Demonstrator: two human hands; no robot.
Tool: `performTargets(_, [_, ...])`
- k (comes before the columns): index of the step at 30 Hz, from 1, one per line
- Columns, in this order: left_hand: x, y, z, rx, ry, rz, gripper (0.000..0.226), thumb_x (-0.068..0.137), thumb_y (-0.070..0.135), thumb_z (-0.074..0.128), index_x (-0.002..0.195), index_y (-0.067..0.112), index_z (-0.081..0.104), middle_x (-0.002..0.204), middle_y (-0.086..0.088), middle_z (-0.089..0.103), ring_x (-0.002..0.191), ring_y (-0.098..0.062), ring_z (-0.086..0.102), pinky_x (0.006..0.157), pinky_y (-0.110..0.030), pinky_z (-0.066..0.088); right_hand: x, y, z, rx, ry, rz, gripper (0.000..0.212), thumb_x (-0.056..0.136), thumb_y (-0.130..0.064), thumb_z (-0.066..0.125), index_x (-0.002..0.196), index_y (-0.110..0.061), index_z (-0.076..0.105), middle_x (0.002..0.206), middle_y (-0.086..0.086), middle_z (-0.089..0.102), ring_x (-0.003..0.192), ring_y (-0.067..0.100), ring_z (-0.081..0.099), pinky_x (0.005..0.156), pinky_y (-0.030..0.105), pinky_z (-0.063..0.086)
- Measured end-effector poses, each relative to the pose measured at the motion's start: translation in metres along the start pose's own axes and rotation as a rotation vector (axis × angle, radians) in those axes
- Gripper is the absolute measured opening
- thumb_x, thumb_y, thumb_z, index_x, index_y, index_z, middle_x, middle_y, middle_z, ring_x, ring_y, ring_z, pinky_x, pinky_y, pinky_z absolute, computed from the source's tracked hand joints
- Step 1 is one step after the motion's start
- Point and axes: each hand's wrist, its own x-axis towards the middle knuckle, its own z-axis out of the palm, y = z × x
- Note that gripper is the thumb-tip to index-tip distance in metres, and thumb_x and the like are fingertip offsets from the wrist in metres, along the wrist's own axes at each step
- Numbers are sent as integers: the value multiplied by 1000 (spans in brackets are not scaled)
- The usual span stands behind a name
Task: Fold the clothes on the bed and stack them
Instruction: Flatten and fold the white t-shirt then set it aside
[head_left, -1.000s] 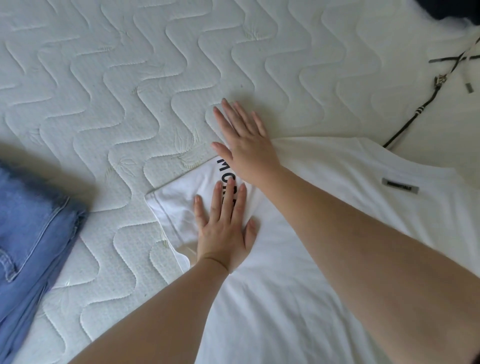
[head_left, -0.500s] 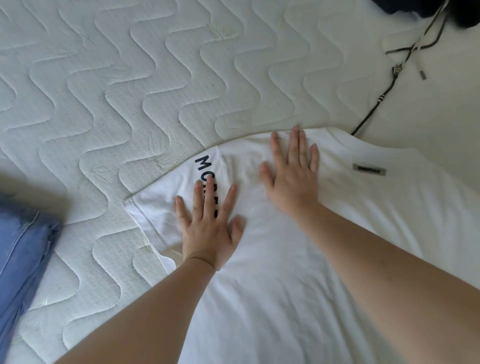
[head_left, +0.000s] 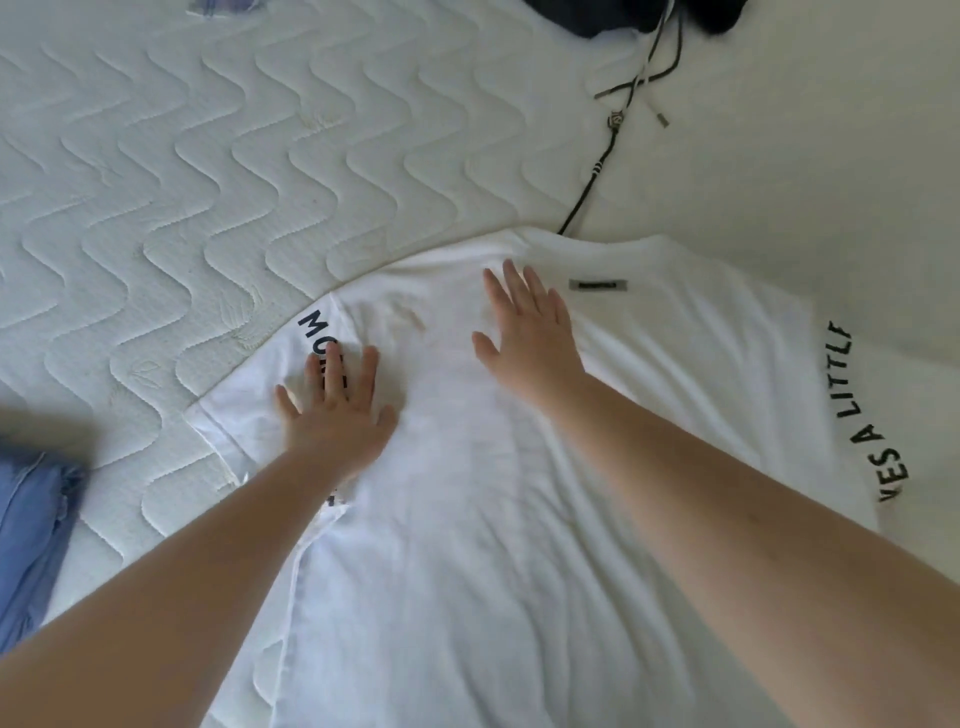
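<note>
Right hand (head_left: 530, 338) shifted rightward — cord (head_left: 597, 171) beyond.

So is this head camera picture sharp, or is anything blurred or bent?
Head view: wide-angle bending curves the mattress quilting; the blue garment at the left edge is smeared; both hands, left hand and right hand, look slightly soft; lighting is even, without glare.

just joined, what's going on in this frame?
A person is working on a white T-shirt spread flat on the quilted mattress. Both hands lie flat on it with straight fingers: the left hand near the printed sleeve, the right hand just below the collar beside the grey label. No fold is visible yet. A blue garment lies at the left edge, a dark drawstring garment at the top.
</note>
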Motion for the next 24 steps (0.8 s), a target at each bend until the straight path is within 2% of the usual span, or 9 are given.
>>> performTargets(3, [-6, 23, -20, 186, 69, -87, 77, 97, 54, 31, 157, 26, -8, 164, -16, -9, 151, -34, -9, 118, -59, -3, -62, 53, -12, -14, -19, 95, 71, 100, -41, 39, 157, -24, 1, 164, -1, -7, 151, 19, -10, 122, 42, -3])
performTargets(5, [-14, 57, -22, 235, 153, -89, 78, 97, 52, 29, 157, 18, -6, 163, -18, -10, 150, -35, -11, 119, -58, -3, -96, 97, -18, -34, -36, 172, 70, 100, -39, 39, 157, -22, 2, 165, 1, -6, 151, 20, -10, 122, 42, -2])
performTargets(7, [-24, 105, -16, 196, 206, 49, 74, 99, 50, 26, 157, 17, -7, 164, -16, -10, 151, -32, -12, 120, -54, -2, -125, 138, -24, -26, -21, 255, 68, 101, -38, 39, 157, -21, 4, 165, 1, -4, 151, 20, -9, 122, 41, -2])
performTargets(12, [-47, 244, 6, 6, 246, 582, 67, 102, 46, 28, 157, 27, -5, 165, -3, -9, 152, -20, -9, 122, -41, 0, -168, 216, -40, -7, 109, 426, 63, 101, -34, 41, 156, -20, 15, 164, 0, 7, 151, 21, -1, 121, 43, 1])
performTargets(15, [-51, 313, 12, 12, 268, 740, 64, 103, 45, 27, 157, 29, -3, 166, 0, -8, 152, -19, -8, 121, -39, 0, -178, 255, -50, 7, 203, 518, 58, 102, -32, 40, 155, -20, 22, 163, 1, 15, 151, 24, 7, 120, 43, 6])
performTargets(18, [-45, 361, 10, -31, 300, 792, 62, 103, 45, 24, 157, 28, -2, 166, 2, -7, 152, -18, -5, 121, -39, -2, -179, 289, -56, 69, 205, 591, 58, 103, -33, 38, 156, -20, 18, 163, 1, 13, 151, 23, 7, 120, 42, 5])
performTargets(21, [-33, 392, 7, -66, 351, 763, 61, 104, 43, 23, 158, 23, 3, 166, 2, -2, 153, -18, -2, 123, -39, 0, -172, 312, -59, 152, 191, 655, 60, 103, -36, 40, 155, -19, 18, 160, 6, 22, 148, 27, 15, 118, 44, 14])
performTargets(24, [-28, 405, 20, -68, 398, 723, 60, 105, 41, 20, 158, 20, 2, 166, 1, -3, 152, -15, -5, 123, -41, 1, -160, 328, -60, 45, 239, 645, 65, 98, -42, 47, 154, -18, 23, 158, 6, 27, 146, 27, 18, 115, 44, 15])
